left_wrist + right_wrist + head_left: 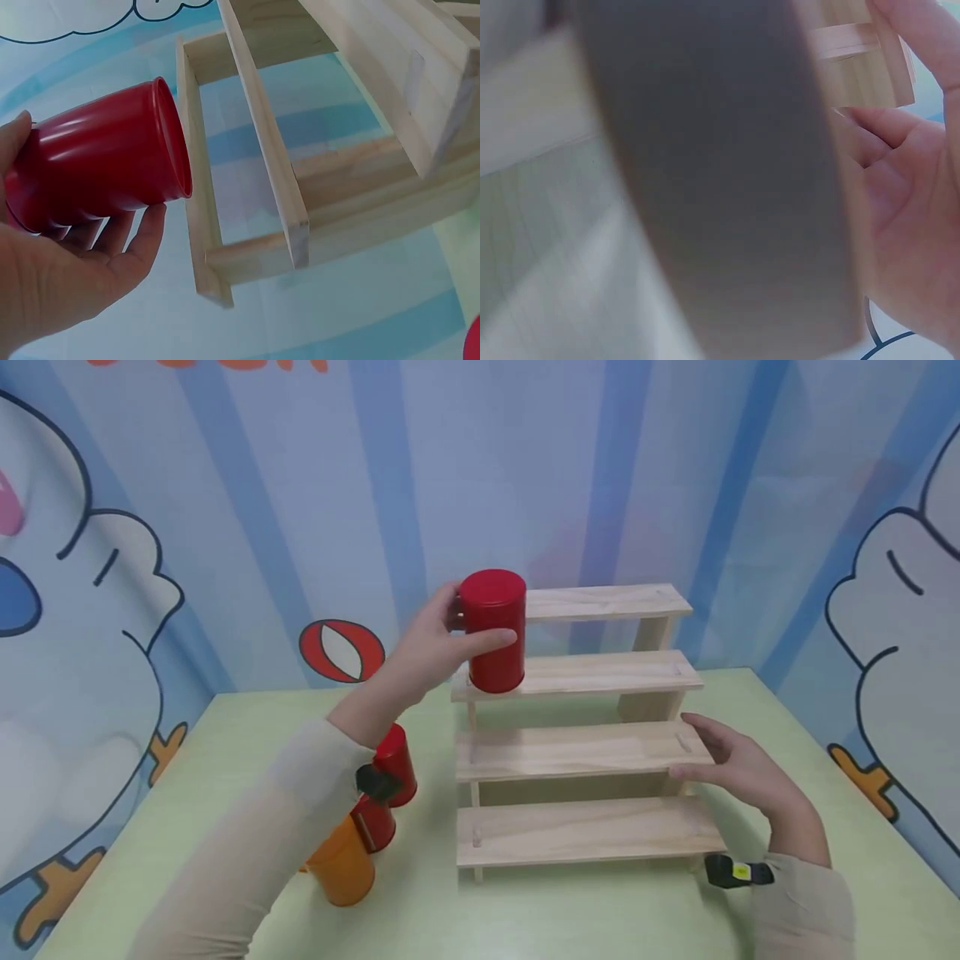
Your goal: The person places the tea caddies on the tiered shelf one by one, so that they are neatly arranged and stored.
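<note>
My left hand (431,643) grips a smooth red cup (495,643), its thumb across the side, in front of the upper left part of a stepped wooden shelf (577,752). The left wrist view shows the fingers wrapped along the red cup (97,157), with its rimmed end towards the shelf frame (259,135). My right hand (742,772) holds the right end of the shelf's second step from the bottom, thumb at the front edge. A blurred dark shape hides much of the right wrist view, where part of the right hand (915,202) shows beside the wood (855,60).
Left of the shelf, partly behind my left forearm, stand a red cup (397,768), a shorter-looking red cup (378,822) and an orange cup (341,868) on the pale green table (405,927). A blue striped printed backdrop (487,468) rises behind the table.
</note>
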`<action>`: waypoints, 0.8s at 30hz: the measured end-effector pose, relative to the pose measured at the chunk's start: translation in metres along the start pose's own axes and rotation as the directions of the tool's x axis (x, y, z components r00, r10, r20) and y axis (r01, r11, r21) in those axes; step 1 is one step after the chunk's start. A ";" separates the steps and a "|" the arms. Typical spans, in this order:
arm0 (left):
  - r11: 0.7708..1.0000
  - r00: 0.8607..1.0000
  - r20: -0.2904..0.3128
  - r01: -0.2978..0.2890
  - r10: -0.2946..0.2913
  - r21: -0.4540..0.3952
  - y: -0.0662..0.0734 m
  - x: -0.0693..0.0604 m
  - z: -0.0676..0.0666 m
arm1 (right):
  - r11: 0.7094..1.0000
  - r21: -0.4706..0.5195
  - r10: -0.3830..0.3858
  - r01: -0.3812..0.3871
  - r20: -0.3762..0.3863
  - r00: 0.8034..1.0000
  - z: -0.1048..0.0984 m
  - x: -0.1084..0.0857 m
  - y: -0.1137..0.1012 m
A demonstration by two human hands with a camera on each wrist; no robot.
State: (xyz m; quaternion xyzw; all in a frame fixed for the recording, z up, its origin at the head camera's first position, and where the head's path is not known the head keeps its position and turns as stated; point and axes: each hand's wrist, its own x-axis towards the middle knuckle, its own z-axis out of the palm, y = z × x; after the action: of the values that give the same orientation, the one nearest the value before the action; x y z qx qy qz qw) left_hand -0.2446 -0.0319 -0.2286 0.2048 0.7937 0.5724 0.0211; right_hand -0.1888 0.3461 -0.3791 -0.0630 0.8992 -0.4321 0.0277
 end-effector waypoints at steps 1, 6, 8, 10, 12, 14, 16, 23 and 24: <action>1.000 1.000 0.002 0.001 -0.001 0.000 0.000 0.002 0.004 | 1.000 0.001 0.003 -0.003 0.001 1.000 0.000 0.000 0.000; 1.000 1.000 0.029 -0.006 0.007 -0.012 0.000 0.015 0.022 | 1.000 -0.006 -0.001 0.001 -0.006 1.000 -0.001 0.000 -0.001; 1.000 0.999 0.034 -0.017 0.018 -0.025 0.000 0.020 0.030 | 1.000 -0.010 0.000 0.000 -0.010 1.000 -0.003 -0.001 -0.002; 0.999 0.999 0.032 -0.032 0.033 -0.043 0.000 0.025 0.037 | 1.000 -0.008 0.004 -0.004 -0.010 1.000 -0.004 -0.001 -0.001; 0.997 0.999 0.024 -0.043 0.045 -0.063 -0.001 0.029 0.044 | 1.000 -0.006 0.006 -0.007 -0.008 1.000 -0.004 0.000 -0.001; 0.996 0.999 0.014 -0.045 0.046 -0.074 -0.001 0.034 0.052 | 1.000 0.000 0.007 -0.007 -0.005 1.000 -0.003 0.000 -0.001; 0.995 0.999 0.010 -0.046 0.047 -0.088 -0.001 0.038 0.058 | 1.000 0.007 0.004 -0.004 -0.001 1.000 -0.002 0.001 -0.002; 0.992 0.999 0.028 -0.025 0.029 -0.125 0.000 0.050 0.082 | 1.000 0.010 0.013 -0.013 0.003 1.000 0.000 0.000 -0.002; 0.992 0.999 0.030 -0.023 0.027 -0.127 0.000 0.052 0.086 | 1.000 0.010 0.016 -0.016 0.002 1.000 0.000 -0.001 -0.002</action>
State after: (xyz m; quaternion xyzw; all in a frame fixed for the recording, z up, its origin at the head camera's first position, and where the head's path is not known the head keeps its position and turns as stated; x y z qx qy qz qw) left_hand -0.2689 0.0633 -0.2474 0.2218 0.7527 0.6187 0.0395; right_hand -0.1877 0.3449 -0.3777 -0.0563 0.8975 -0.4361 0.0324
